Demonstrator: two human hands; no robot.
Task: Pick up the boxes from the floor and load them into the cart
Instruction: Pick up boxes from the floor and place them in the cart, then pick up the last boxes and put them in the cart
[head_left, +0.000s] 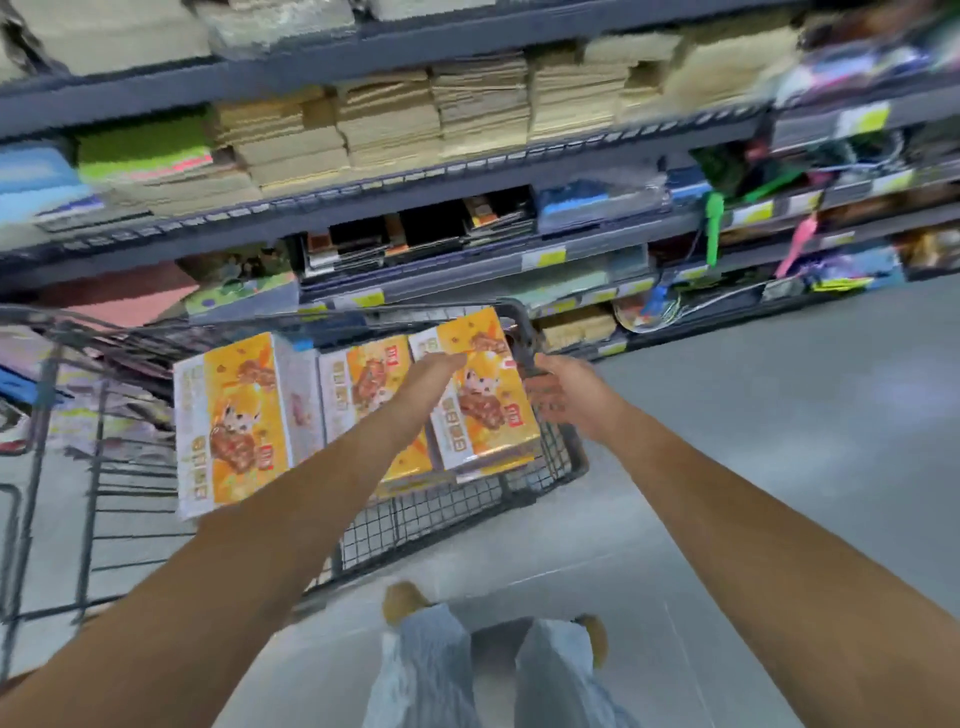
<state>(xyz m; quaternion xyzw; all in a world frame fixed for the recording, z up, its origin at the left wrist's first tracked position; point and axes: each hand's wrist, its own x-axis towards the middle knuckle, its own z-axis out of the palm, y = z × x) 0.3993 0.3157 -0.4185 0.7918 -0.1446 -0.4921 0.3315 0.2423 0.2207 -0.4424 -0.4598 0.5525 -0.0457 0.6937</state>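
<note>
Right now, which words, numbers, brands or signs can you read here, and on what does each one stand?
On the boxes: printed characters and a small red logo, too blurred to read.
On the yellow shelf tags: too small and blurred to read.
No text here can be quoted.

The one camera is sitting on the person's head and is looking forward and down. It is leaning to one side, so the shelves (415, 208) are running slantwise across the top. Both bare arms are stretching out from the bottom corners, and the left hand (436, 366) and right hand (558, 395) are meeting at the near right corner of the wire cart (441, 514), close ahead. The legs (431, 670) and grey floor (805, 415) are showing below. The wide lens is bending the edges.
</note>
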